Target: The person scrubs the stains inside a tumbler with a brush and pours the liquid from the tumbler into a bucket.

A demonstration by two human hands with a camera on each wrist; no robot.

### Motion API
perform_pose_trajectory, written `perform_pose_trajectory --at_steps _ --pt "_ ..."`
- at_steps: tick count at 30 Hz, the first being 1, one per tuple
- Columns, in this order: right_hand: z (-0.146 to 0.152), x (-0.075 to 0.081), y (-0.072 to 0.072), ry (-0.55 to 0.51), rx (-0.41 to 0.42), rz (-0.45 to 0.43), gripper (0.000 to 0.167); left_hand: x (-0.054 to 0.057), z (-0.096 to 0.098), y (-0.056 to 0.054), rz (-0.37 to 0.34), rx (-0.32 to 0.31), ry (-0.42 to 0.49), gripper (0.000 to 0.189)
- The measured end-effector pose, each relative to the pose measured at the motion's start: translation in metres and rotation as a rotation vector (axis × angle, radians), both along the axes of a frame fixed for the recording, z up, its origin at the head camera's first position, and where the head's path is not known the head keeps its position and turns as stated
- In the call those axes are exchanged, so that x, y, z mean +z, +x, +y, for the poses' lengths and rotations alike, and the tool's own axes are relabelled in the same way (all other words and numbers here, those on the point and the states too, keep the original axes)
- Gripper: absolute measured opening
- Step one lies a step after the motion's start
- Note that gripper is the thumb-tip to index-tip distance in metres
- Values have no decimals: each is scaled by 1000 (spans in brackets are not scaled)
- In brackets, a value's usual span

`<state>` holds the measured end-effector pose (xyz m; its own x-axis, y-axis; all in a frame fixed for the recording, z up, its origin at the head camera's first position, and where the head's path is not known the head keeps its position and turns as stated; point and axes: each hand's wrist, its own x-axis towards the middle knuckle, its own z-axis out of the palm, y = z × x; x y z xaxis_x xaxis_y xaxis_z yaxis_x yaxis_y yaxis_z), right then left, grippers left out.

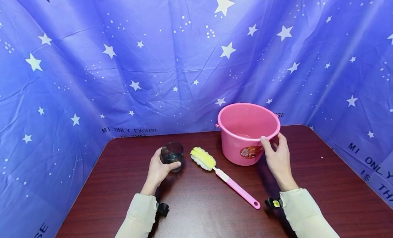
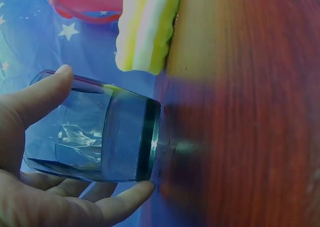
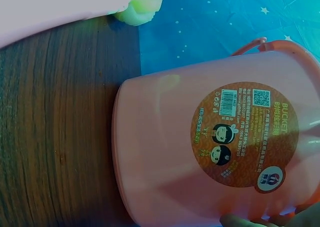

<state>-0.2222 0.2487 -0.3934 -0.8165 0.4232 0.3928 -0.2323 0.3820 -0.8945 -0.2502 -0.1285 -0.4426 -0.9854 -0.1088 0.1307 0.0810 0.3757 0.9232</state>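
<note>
My left hand [image 1: 157, 171] holds a dark tinted drinking glass [image 1: 172, 151], its thumb on the near side and the fingers around the far side. In the left wrist view the see-through glass [image 2: 90, 137] stands close over the table, with some clear liquid inside. My right hand [image 1: 277, 161] grips the rim of a pink plastic bucket [image 1: 230, 147], thumb over the near edge. A round brown label [image 3: 245, 137] shows on the bucket's side. Between the hands lies a bottle brush [image 1: 239, 189] with a yellow and white sponge head [image 1: 204, 159] and a pink handle.
The dark red-brown wooden table [image 1: 190, 214] reaches back to a blue-purple curtain [image 1: 172, 60] with white stars, which also hangs at both sides. Black wrist straps sit near both cuffs, and the brush handle points toward the right sleeve [image 1: 304, 210].
</note>
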Motion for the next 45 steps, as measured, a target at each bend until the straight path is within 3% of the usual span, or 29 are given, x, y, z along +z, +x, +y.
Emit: perform_pose_trajectory --at_steps 45 --pt "-1 0 0 14 17 6 59 24 6 10 90 4 56 83"
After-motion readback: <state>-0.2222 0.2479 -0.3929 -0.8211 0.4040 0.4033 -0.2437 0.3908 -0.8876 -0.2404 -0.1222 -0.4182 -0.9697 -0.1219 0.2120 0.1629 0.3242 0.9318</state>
